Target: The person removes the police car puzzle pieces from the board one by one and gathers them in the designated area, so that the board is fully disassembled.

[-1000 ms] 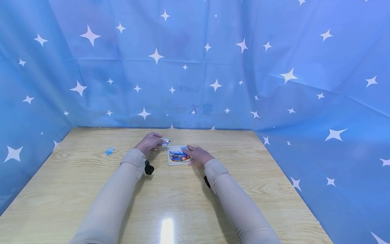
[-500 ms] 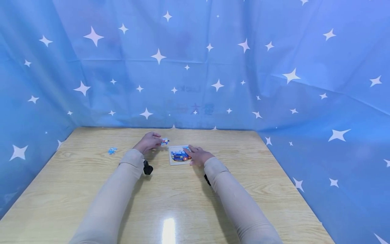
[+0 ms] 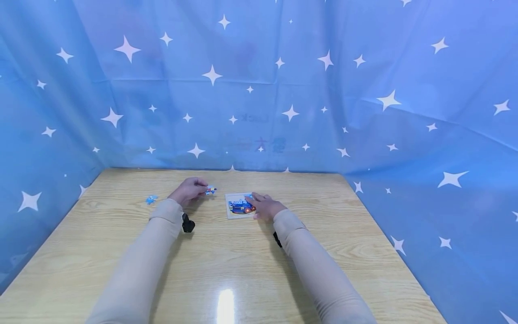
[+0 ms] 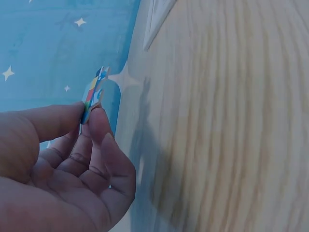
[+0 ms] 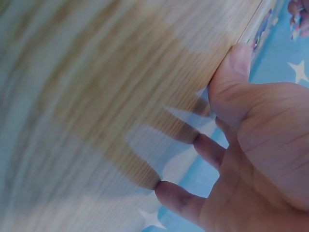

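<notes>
Left hand (image 3: 187, 191) pinches a small, flat, multicoloured cardboard jigsaw piece (image 3: 210, 191) between thumb and fingertips, edge-up, lifted off the light wooden table (image 3: 243, 270) near its far edge. Right hand (image 3: 265, 207) lies with relaxed, spread fingers on the right side of a square white-bordered puzzle board with a blue vehicle picture (image 3: 239, 205). A loose blue jigsaw piece (image 3: 151, 199) lies toward the far left corner.
</notes>
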### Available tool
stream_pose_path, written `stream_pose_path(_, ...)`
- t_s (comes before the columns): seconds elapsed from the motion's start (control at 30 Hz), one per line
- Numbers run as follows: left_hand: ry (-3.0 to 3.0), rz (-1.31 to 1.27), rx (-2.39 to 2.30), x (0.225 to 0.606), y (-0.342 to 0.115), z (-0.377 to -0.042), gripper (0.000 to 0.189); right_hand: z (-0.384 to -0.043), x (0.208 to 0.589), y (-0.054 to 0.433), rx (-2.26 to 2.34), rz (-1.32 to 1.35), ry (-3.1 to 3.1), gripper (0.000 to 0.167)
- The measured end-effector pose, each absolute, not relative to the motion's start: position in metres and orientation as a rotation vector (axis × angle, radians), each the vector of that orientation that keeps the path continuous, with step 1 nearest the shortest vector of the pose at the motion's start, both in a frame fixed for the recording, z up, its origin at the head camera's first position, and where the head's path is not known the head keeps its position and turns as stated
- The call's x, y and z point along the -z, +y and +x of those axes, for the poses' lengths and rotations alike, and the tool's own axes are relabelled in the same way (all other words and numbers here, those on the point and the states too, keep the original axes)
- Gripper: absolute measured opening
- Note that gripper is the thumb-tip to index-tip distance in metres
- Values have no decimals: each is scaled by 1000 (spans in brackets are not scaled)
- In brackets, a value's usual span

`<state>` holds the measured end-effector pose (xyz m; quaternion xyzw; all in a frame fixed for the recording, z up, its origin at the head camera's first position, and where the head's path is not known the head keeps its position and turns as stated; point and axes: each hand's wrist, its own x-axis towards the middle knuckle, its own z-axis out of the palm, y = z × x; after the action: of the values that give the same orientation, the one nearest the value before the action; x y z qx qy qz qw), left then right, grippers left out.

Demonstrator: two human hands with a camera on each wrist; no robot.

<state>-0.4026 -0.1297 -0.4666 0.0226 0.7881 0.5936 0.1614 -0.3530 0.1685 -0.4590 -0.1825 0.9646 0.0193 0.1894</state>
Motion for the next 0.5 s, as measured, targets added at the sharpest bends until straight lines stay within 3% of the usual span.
stream_pose_path(0.5,2296,70,-1724,465,-157,-396,34,-363,470,170,-80,-483,2702,74)
